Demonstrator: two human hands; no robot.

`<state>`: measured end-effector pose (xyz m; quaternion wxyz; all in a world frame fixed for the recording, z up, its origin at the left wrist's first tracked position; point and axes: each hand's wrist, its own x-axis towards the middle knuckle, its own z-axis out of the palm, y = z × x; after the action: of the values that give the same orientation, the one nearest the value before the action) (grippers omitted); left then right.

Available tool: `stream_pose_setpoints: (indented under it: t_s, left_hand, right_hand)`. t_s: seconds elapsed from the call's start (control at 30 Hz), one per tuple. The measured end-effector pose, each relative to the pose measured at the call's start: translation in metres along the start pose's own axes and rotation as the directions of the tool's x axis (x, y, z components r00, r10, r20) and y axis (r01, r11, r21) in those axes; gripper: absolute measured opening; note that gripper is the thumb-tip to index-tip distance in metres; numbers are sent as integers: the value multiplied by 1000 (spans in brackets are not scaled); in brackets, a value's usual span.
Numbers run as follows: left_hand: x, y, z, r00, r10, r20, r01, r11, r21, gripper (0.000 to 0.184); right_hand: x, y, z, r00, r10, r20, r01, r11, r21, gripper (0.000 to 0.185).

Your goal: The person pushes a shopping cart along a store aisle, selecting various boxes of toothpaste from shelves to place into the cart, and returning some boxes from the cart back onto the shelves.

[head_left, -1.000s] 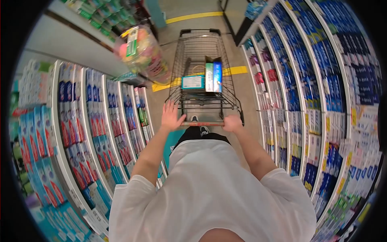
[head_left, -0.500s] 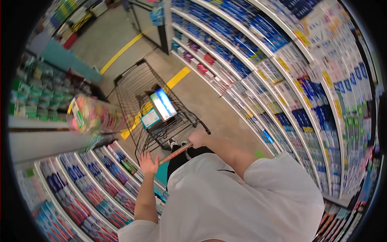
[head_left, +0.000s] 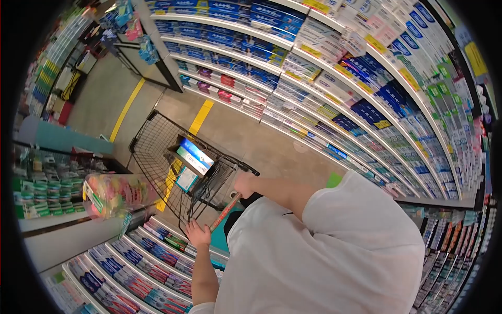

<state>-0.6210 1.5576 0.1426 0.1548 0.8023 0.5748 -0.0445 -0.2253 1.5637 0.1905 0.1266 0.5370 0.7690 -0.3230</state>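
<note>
A black wire shopping cart (head_left: 157,152) stands in front of me, angled toward the upper left. Its reddish handle bar (head_left: 226,212) slants between my hands. My right hand (head_left: 244,184) is wrapped round the bar's upper right end. At the lower left end lies my left hand (head_left: 198,232), palm down with its fingers spread, touching or just beside the bar. Inside the cart are a blue and white box (head_left: 195,155) and, next to it, a smaller teal-edged white box (head_left: 186,179).
Shelves of blue and white boxes (head_left: 230,39) curve along the upper right. Toothbrush shelves (head_left: 141,267) run along the lower left. A clear container of colourful items (head_left: 117,194) sits left of the cart. Yellow tape (head_left: 201,118) crosses the floor.
The view has swung to the right, so the cart now points to the upper left and more of the right shelves show. My right hand stays on the bar; my left hand remains spread.
</note>
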Motion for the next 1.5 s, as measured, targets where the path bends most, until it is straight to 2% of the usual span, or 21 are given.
stream_pose_setpoints:
  t_s: [0.27,0.53,0.57,0.67,0.8,0.83,1.0,1.13,1.27,1.33,1.37,1.4,1.47,1.5]
  left_hand:
    - [-53,36,17,999,24,31,-24,1000,12,77]
    - [-101,66,38,999,41,16,-41,999,23,77]
    - [-107,68,40,998,55,12,-56,998,28,76]
    - [-127,70,47,998,61,-22,-60,997,49,73]
    - [-153,77,51,996,76,-35,-75,997,18,72]
    - [-160,78,54,994,99,-43,-98,995,19,72]
    - [-196,95,63,992,121,-20,-120,992,40,73]
    - [-225,113,74,992,130,-7,-130,991,19,74]
    - [-251,127,80,991,136,-4,-136,991,9,74]
    - [-263,135,82,993,118,-8,-118,993,10,74]
    - [-270,142,82,993,117,6,-117,993,7,74]
    - [-276,147,82,993,117,20,-117,993,2,74]
    - [-286,155,87,993,114,16,-113,994,-8,74]
    - [-292,160,90,993,121,14,-121,993,-12,74]
  right_hand:
    - [-58,3,52,1000,-11,-11,11,998,61,34]
    - [-122,1,95,990,-22,-142,29,998,47,47]
    - [-131,-2,104,978,-27,-209,32,999,21,52]
    - [-150,-14,124,986,23,-163,-21,1000,13,44]
    - [-183,-26,143,990,15,-137,-12,1000,27,59]
    - [-192,-29,149,990,18,-137,-13,999,38,67]
    - [-232,-39,176,989,-5,-146,7,1000,10,81]
    - [-260,-40,203,992,32,-123,-27,999,39,81]
    - [-282,-41,236,971,103,-216,-80,990,113,73]
    - [-292,-40,247,968,180,-177,-136,963,232,71]
    - [-299,-37,253,962,194,-190,-141,955,261,58]
    - [-304,-37,259,965,185,-186,-135,958,252,58]
    - [-307,-29,281,907,304,-292,-199,920,339,43]
    - [-311,-25,289,911,297,-285,-196,922,334,43]
